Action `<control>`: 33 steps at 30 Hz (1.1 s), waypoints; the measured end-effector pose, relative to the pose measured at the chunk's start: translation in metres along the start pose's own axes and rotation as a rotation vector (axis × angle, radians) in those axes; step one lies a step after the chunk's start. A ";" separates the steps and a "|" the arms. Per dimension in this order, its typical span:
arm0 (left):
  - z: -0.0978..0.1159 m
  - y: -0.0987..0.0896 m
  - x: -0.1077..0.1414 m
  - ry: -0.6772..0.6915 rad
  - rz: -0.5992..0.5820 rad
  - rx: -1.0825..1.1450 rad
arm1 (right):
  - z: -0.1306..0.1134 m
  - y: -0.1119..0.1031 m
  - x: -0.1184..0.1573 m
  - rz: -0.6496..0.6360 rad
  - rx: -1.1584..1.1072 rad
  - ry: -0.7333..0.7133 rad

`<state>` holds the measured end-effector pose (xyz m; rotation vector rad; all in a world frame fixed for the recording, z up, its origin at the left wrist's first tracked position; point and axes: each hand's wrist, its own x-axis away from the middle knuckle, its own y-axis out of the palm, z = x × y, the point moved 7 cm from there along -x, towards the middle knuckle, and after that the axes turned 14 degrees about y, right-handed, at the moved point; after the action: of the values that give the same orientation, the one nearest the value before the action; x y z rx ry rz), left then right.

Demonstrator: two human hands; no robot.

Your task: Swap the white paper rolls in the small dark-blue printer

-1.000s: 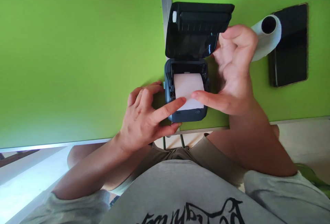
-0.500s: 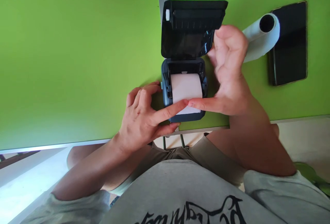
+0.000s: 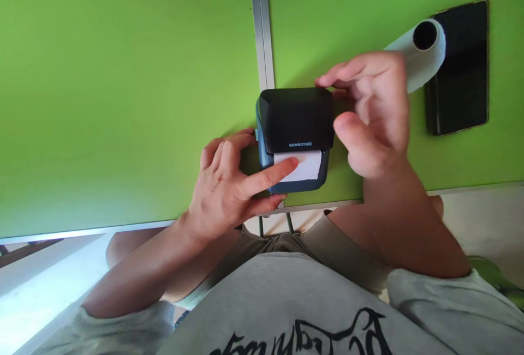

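Green tabletop [image 3: 143,71] fills most of my view, split by a metal strip [image 3: 262,28]. Near its front edge I see the black-lidded printer [image 3: 298,118], lid down over a white paper strip [image 3: 309,167]. My left hand [image 3: 225,186] spreads around its side, index finger on the paper; my right [image 3: 374,109] curls loosely beside the lid, thumb apart from the fingers.

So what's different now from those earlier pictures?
The lid has swung down toward the person, onto the printer, covering much of the paper. The right hand has taken its thumb off the paper. The left hand keeps a finger there; the roll and phone stayed put.
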<state>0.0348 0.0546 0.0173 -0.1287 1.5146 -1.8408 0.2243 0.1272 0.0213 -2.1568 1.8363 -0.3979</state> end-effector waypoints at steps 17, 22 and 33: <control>0.000 -0.002 -0.003 -0.028 0.005 -0.059 | -0.014 0.007 0.000 -0.164 0.130 0.010; 0.000 -0.002 -0.003 -0.023 0.019 -0.070 | -0.015 0.008 0.000 -0.180 0.133 -0.010; -0.004 -0.001 0.001 -0.064 0.067 -0.050 | -0.017 0.011 0.002 -0.202 0.183 -0.019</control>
<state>0.0316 0.0573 0.0171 -0.1575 1.5033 -1.7309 0.2085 0.1232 0.0326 -2.2153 1.5116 -0.5638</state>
